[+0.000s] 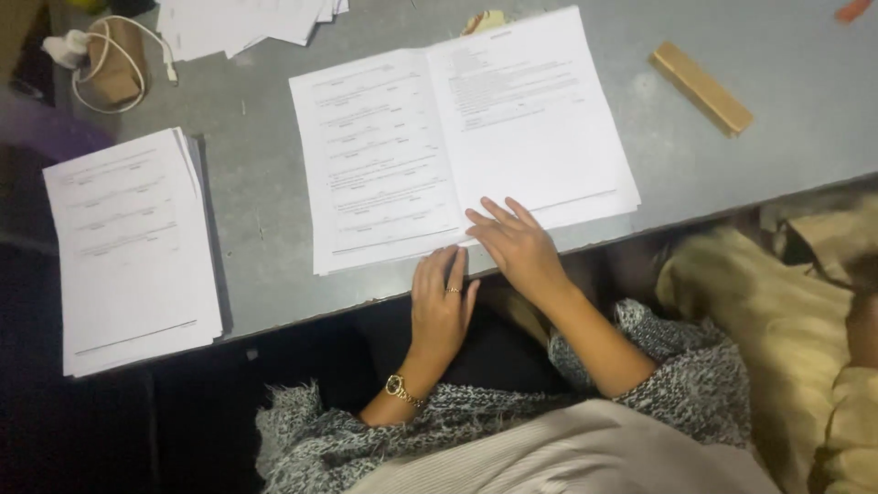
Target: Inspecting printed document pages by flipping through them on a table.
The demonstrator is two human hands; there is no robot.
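Both hands lie flat on two overlapping paper stacks (457, 146) at the table's (265, 265) near edge: left hand (439, 306) and right hand (517, 247), fingers spread, gripping nothing. A third stack (128, 247) overhangs that edge, left of them. One wooden block (701, 88) lies right, bare table between.

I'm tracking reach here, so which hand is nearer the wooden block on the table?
Right. The right hand rests on the near edge of the open paper stack, below-left of the wooden block. The left hand lies farther left.

open sheets (457, 137) mid-table | paper stack (133, 247) left | wooden block (701, 87) right
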